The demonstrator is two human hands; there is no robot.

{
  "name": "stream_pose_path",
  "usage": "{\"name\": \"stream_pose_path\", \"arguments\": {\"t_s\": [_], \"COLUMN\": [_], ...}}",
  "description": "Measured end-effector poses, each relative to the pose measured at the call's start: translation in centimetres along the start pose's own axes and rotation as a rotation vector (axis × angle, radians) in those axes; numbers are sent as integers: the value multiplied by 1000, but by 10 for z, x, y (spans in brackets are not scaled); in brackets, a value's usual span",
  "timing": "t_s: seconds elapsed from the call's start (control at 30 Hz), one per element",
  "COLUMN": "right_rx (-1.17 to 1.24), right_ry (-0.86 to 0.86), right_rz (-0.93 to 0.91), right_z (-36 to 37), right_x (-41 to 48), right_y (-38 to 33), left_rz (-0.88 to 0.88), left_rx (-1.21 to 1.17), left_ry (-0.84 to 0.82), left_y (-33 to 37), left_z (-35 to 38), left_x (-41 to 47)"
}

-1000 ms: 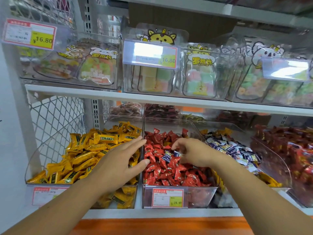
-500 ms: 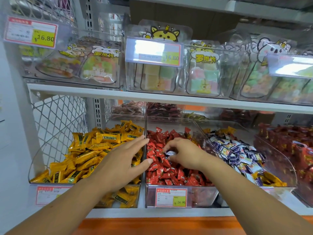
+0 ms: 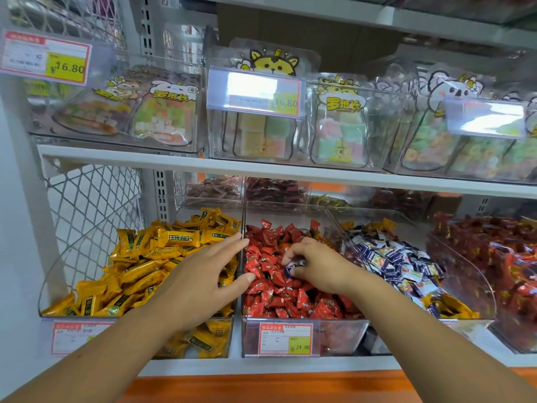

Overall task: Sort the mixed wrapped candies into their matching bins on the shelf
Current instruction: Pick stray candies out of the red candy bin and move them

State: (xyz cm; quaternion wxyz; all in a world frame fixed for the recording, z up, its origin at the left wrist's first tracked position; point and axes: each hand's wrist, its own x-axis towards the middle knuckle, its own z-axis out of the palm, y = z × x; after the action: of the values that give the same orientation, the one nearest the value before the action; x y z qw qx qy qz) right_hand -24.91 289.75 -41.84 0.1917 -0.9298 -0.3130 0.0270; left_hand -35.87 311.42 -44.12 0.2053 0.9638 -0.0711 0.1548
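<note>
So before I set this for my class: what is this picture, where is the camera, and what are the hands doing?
No machine here: a person wears one camera on the head, looking down at their own bare hands. Clear bins on a shelf hold yellow candies, red candies and blue-and-white candies. The left hand lies open over the yellow ones. The right hand, among the red ones, pinches a blue-wrapped candy matching the neighbouring pile.

Lower white shelf bears yellow-candy bin, red-candy bin, blue-candy bin side by side.
</note>
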Motion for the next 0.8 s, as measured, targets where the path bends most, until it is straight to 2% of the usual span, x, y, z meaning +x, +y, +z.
{"name": "stream_pose_path", "arguments": {"t_s": [0.07,0.13,0.2,0.27,0.47,0.53,0.63,0.67,0.73,0.8], "right_rx": [56,85,108,162,354,404,317,262,34,-156], "right_ry": [68,217,360,433,356,405,620,637,509,415], "right_rz": [-2,9,53,110,191,167,243,278,342,324], "right_z": [-8,-22,-39,-52,-60,-62,-69,-71,-71,-72], "right_x": [-4,-7,-10,-18,-31,-27,-25,-26,-32,-31], "right_y": [-1,3,14,28,62,65,74,80,86,79], "left_rz": [9,12,1,-8,-20,-23,-22,-22,-23,-18], "left_rx": [-10,-25,-27,-14,-33,-38,-48,-49,-50,-50], "left_ry": [6,6,1,-4,0,1,-1,0,9,16], "left_y": [-2,-2,1,3,6,6,6,6,6,6], "left_z": [0,0,-1,-2,0,1,1,1,2,3], "left_x": [0,1,2,3,7,9,9,10,10,10]}}
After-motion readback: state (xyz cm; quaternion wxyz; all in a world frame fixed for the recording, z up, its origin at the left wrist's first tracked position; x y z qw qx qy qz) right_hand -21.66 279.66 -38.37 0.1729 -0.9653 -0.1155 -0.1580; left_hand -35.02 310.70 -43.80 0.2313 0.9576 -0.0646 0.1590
